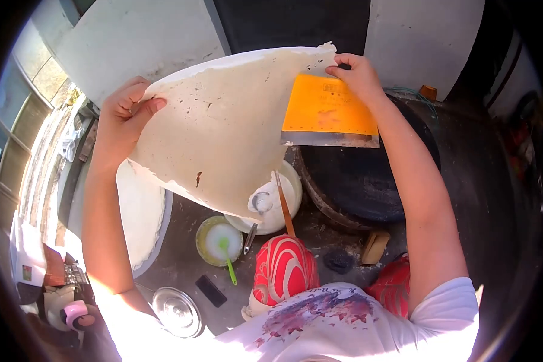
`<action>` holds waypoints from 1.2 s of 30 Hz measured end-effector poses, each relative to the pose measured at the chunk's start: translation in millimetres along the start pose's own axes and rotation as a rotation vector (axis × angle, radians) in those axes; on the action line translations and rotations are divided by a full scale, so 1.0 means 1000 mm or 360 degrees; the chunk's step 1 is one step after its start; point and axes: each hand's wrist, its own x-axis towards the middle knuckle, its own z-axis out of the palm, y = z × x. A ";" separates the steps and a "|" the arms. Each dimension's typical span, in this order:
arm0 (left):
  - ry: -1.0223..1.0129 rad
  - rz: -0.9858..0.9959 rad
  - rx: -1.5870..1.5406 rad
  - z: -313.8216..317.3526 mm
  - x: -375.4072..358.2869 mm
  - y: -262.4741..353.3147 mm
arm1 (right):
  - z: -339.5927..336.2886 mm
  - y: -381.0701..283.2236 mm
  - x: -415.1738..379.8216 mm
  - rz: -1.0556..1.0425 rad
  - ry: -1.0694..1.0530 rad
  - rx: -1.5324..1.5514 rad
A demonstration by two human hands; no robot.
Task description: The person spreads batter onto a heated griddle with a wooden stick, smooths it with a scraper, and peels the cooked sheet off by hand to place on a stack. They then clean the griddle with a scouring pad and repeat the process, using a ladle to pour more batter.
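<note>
Large thin cream-white round flatbread sheet (223,127), 1: held up above round black griddle (368,175), long axis left-right | left hand (122,116) pinching left edge; right hand (357,75) clamping top right edge plus orange flat scraper (329,114), 1; hands wide apart | white batter bowls (271,205), 2, on floor below

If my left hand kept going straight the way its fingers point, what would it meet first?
Probably the orange scraper: the left hand points right across the thin white sheet it grips, though depth is unclear.
</note>
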 end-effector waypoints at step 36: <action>0.0843 -0.1301 0.1308 -0.064 -0.452 -0.256 | 0.186 0.013 -0.111 0.0435 -0.0745 0.0315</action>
